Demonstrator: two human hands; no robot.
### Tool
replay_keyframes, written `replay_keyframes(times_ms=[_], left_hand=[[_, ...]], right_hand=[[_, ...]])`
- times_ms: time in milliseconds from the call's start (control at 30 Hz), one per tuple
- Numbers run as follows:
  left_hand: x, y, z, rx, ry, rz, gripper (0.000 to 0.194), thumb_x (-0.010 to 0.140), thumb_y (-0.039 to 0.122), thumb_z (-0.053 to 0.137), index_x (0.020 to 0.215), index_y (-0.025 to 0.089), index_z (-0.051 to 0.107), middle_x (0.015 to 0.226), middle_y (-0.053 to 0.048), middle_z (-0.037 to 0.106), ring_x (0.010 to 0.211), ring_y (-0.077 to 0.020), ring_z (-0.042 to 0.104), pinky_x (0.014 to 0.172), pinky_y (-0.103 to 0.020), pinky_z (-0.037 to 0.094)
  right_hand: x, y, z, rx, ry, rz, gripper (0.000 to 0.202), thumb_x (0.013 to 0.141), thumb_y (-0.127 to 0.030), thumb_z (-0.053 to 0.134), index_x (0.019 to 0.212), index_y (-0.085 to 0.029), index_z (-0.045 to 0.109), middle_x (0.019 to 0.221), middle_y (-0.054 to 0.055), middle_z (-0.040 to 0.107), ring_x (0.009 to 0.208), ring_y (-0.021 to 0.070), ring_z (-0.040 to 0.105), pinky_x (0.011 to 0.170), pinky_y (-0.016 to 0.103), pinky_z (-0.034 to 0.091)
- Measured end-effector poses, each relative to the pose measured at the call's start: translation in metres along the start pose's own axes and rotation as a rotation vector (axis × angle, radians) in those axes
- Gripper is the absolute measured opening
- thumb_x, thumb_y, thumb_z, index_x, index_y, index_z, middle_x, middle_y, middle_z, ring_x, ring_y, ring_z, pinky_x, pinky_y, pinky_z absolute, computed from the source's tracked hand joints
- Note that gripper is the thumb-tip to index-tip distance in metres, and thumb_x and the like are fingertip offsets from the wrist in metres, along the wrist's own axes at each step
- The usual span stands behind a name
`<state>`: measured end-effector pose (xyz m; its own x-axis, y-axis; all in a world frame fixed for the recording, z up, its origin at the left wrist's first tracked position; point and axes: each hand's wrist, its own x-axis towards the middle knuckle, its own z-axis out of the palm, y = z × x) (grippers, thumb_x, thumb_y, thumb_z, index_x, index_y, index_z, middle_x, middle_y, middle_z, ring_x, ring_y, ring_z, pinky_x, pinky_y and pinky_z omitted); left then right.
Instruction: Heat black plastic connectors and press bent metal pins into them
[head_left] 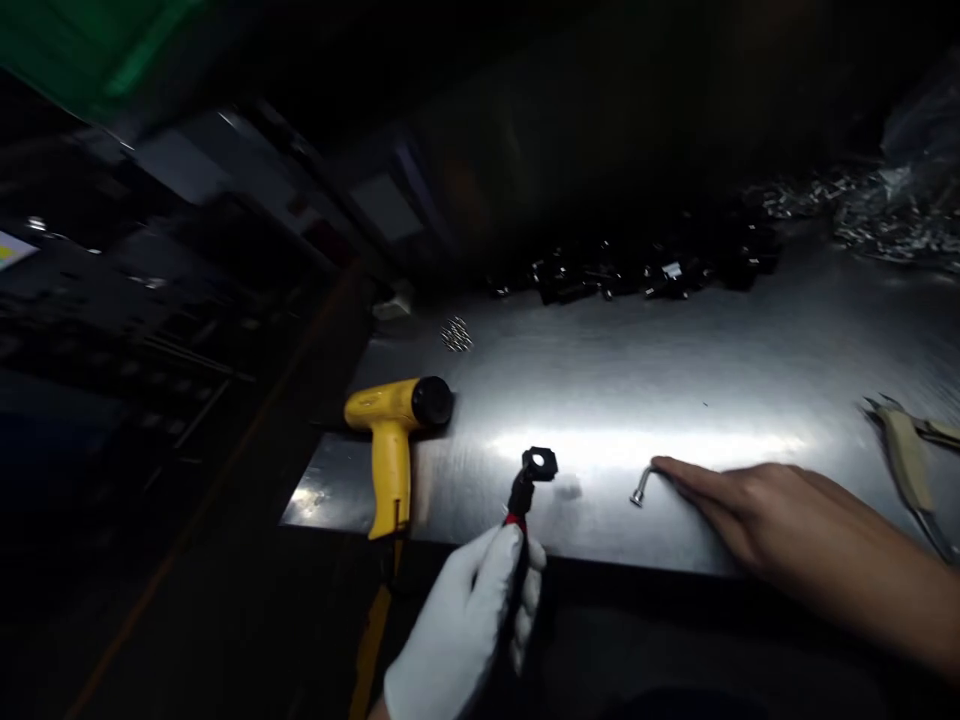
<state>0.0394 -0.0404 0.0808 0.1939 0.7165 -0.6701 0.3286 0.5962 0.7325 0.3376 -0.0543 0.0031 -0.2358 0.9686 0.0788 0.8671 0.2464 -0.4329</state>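
Note:
My left hand (472,610), in a white glove, is closed around a dark cable with a red band. At the cable's upper end sits a black square terminal housing (540,462) with a bright hole through it, held above the table's front edge. My bare right hand (757,500) pinches a small bent metal pin with a flared end (639,494) between its fingertips, just over the steel surface. A gap separates the pin from the black housing. The palm side of the right hand is hidden.
A yellow heat gun (390,440) lies at the left of the metal table (600,370). Small metal parts (456,335) are piled behind it. Black parts (630,270) line the back, shiny metal pieces (892,215) the far right. Pliers (907,460) lie right.

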Motion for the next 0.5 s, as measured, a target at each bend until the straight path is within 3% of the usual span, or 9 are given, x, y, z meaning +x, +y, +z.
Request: replay_keyframes(times_ms=[133, 200, 300, 400, 500], left_hand=[[0.007, 0.070, -0.050, 0.365, 0.255, 0.137, 0.050, 0.094, 0.067, 0.043, 0.095, 0.019, 0.060, 0.068, 0.001, 0.054, 0.052, -0.0139, 0.052, 0.045, -0.025, 0.043], [0.019, 0.104, -0.073, 0.594, 0.386, 0.238, 0.051, 0.093, 0.067, 0.044, 0.084, 0.019, 0.060, 0.064, 0.003, 0.050, 0.050, -0.0123, 0.047, 0.044, -0.023, 0.037], [0.044, 0.138, -0.095, 0.820, 0.508, 0.297, 0.053, 0.089, 0.070, 0.049, 0.073, 0.020, 0.055, 0.061, 0.003, 0.049, 0.050, -0.0126, 0.047, 0.046, -0.023, 0.038], [0.069, 0.154, -0.098, 0.809, 0.483, 0.224, 0.058, 0.086, 0.076, 0.043, 0.071, 0.021, 0.052, 0.057, 0.003, 0.048, 0.044, -0.0140, 0.047, 0.042, -0.026, 0.039], [0.078, 0.157, -0.073, 0.782, 0.395, 0.213, 0.060, 0.086, 0.078, 0.039, 0.072, 0.021, 0.050, 0.053, 0.005, 0.044, 0.041, -0.0133, 0.043, 0.040, -0.025, 0.036]], right_hand=[[0.004, -0.001, 0.006, -0.045, 0.007, -0.048, 0.049, 0.094, -0.012, 0.045, 0.137, -0.029, 0.060, 0.065, 0.001, 0.072, 0.051, 0.0237, 0.068, 0.037, 0.030, 0.025], [0.004, -0.004, 0.007, -0.066, 0.003, -0.059, 0.048, 0.092, -0.010, 0.043, 0.133, -0.024, 0.064, 0.061, 0.003, 0.070, 0.047, 0.0245, 0.066, 0.037, 0.031, 0.021], [0.006, -0.005, 0.014, -0.089, -0.045, -0.034, 0.053, 0.090, -0.006, 0.044, 0.136, -0.025, 0.062, 0.065, 0.004, 0.072, 0.052, 0.0246, 0.069, 0.037, 0.030, 0.016], [0.014, -0.007, 0.021, -0.105, -0.059, -0.026, 0.061, 0.086, 0.001, 0.045, 0.139, -0.025, 0.062, 0.062, 0.003, 0.071, 0.049, 0.0224, 0.067, 0.038, 0.031, 0.013], [0.021, -0.017, 0.013, -0.104, -0.021, -0.045, 0.067, 0.075, 0.008, 0.047, 0.134, -0.018, 0.066, 0.056, 0.003, 0.068, 0.043, 0.0214, 0.063, 0.041, 0.035, 0.013]])
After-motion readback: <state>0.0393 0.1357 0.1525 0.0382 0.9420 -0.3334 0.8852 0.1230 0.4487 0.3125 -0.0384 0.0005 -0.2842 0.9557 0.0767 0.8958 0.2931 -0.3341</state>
